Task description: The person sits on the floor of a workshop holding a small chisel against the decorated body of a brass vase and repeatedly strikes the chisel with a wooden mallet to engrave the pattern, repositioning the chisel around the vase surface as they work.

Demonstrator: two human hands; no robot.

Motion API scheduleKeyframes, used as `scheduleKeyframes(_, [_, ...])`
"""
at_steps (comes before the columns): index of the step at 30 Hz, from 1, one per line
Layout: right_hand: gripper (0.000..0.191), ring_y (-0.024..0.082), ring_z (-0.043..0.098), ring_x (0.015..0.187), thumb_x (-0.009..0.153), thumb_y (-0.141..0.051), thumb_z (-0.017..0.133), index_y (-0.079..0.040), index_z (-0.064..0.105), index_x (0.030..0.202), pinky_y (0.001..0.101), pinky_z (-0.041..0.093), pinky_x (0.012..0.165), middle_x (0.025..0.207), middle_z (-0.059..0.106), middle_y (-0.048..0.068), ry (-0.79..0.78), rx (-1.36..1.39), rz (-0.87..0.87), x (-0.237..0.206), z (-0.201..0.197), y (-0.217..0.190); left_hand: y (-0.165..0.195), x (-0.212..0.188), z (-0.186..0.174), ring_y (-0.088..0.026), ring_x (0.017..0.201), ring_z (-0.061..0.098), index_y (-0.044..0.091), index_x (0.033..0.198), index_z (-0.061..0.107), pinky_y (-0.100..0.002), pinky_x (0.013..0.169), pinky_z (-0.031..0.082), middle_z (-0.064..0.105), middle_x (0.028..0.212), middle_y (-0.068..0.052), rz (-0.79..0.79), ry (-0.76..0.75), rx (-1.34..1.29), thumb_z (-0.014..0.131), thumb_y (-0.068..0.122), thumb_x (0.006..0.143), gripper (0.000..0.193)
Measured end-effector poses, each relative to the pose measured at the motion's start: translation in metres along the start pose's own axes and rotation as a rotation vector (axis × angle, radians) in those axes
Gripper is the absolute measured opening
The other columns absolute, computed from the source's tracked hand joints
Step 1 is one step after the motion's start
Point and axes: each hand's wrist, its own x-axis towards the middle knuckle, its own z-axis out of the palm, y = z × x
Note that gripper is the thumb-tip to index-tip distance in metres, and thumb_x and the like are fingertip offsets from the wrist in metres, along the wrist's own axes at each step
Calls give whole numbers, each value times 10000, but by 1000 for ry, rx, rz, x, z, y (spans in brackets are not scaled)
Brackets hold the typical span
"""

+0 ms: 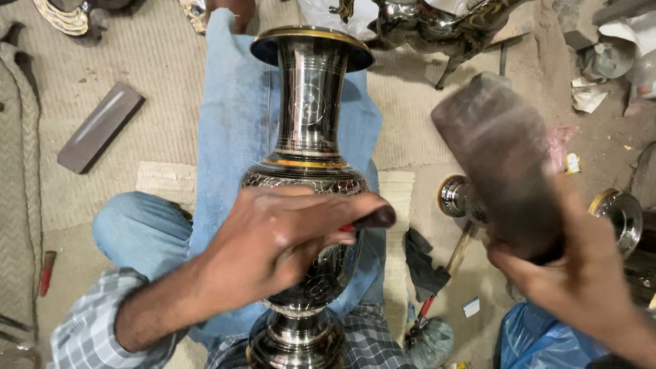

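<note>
Closest to me, my left hand (273, 239) lies across the belly of a tall dark metal vase (307, 171). Its fingers are curled tight around a thin tool (369, 220) with a red shank and a dark tip, pinched against the engraved band of the vase. The vase lies along my lap on the blue-jeaned leg (225, 137). Its foot is toward me at the bottom edge of the view and its flared, gold-rimmed mouth points away.

To the right, my right hand (574, 280) is wrapped shut round the handle of a wooden mallet (502, 178), raised beside the vase and apart from it. The mallet head is blurred, so I cannot tell its face clearly. Below that hand is a blue plastic bag (540, 342).

Between the vase and the mallet, on the woven floor mat (157, 61), a dark rag (422, 263) lies just beside my leg. A small shiny metal cup (456, 197) is partly behind the mallet. A brass-rimmed bowl (618, 212) sits near the mat's right edge.

Further out on the left, a flat dark sharpening stone (99, 126) lies well apart from the vase. At the far edge, a polished metal horse figure (437, 27) stands beyond the vase's mouth.
</note>
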Motion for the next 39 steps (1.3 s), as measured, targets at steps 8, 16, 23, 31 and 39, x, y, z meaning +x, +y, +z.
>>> scheduleKeyframes(8, [930, 158, 697, 739, 675, -49, 776, -133, 432, 1535, 296, 566, 604, 1104, 704, 139, 55, -65, -158, 8, 10, 3, 2, -14, 9, -172, 781, 715, -8, 1372, 576, -225, 594, 593, 780, 1157, -140, -159, 356, -287, 675, -81, 938, 451])
scheduleKeyframes(16, [702, 210, 705, 876, 737, -34, 771, -94, 529, 1394, 356, 594, 760, 1049, 681, 91, 61, -178, -193, 36, -23, -21, 9, -26, 22, -173, 945, 815, -42, 1318, 531, -259, 843, 699, 767, 1174, -165, -85, 497, -209, 637, -96, 942, 394])
scheduleKeyframes(23, [901, 148, 676, 729, 701, -82, 811, -293, 487, 1515, 332, 553, 629, 914, 712, -3, -408, -405, -128, 67, -47, -55, 14, -29, 31, -156, 928, 808, -30, 1235, 541, -246, 783, 669, 785, 1049, -123, -116, 576, -88, 712, -81, 928, 355])
scheduleKeyframes(31, [1108, 177, 624, 636, 664, -61, 835, -366, 336, 1606, 363, 545, 544, 822, 640, 33, -414, -537, -81, 80, -47, -82, 12, -26, 33, -67, 640, 650, -30, 1210, 567, -192, 540, 510, 747, 879, -95, -233, 610, -198, 769, -65, 898, 373])
scheduleKeyframes(39, [1002, 211, 639, 719, 640, -26, 789, -199, 421, 1555, 353, 536, 600, 911, 662, 108, -130, -426, -254, 70, -52, -60, 17, -20, 26, -67, 724, 716, -15, 1259, 575, -206, 661, 594, 796, 1053, -96, -118, 524, -74, 714, -57, 896, 391])
